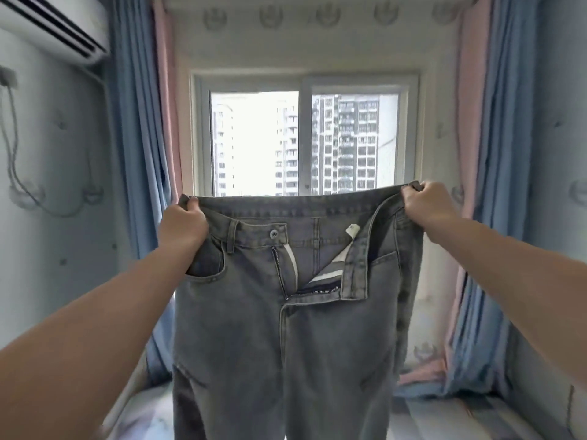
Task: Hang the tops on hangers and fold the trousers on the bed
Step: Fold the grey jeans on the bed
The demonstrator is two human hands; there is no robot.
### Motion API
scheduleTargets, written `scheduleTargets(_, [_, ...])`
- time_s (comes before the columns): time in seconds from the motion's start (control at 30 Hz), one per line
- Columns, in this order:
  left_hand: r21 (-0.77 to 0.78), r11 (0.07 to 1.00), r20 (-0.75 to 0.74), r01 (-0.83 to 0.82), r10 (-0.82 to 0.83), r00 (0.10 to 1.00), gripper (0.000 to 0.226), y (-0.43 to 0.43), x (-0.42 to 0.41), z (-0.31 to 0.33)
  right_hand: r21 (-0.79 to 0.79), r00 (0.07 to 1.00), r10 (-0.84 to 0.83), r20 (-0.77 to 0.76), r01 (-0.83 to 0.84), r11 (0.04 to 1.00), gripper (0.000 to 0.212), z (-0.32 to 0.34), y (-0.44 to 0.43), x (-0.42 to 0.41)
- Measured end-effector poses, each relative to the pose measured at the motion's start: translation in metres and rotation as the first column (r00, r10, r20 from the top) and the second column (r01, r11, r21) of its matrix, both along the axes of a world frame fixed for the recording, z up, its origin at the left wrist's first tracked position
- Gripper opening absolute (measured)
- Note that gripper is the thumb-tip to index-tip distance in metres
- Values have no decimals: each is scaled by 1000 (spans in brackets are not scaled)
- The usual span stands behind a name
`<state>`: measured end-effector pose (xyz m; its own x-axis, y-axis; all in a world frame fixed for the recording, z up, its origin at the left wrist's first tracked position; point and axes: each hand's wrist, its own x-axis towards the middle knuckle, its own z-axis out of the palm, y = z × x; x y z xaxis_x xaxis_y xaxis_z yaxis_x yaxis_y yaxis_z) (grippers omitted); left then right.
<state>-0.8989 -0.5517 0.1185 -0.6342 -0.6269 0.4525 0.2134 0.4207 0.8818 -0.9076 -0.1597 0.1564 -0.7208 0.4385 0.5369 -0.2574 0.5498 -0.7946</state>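
Note:
A pair of grey jeans point(317, 344) hangs in the air in front of me, front side toward me, with the fly unzipped and the button undone. My left hand point(182, 225) grips the left end of the waistband. At the right end, my right hand point(425, 204) grips the waistband too. The waistband is stretched flat between both hands, level with the window's lower edge. The legs hang down and run out of view at the bottom. No tops or hangers are in view.
A window point(305, 141) lies straight ahead, framed by blue and pink curtains point(139, 154) on both sides. An air conditioner point(54, 23) is mounted at the upper left wall. Patterned bedding point(470, 417) shows at the bottom right.

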Motion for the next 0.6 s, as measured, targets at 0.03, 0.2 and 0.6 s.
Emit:
scheduleTargets(0.03, [66, 998, 22, 15, -16, 1000, 55, 2, 1, 12, -46, 1000, 18, 20, -17, 999, 27, 9, -3, 1])
scheduleTargets(0.2, [427, 869, -15, 248, -268, 963, 62, 18, 2, 51, -273, 946, 311, 87, -278, 921, 18, 44, -34, 23])
scheduleTargets(0.6, [353, 625, -179, 696, -685, 706, 19, 97, 47, 65, -366, 658, 746, 103, -672, 644, 25, 65, -115, 54])
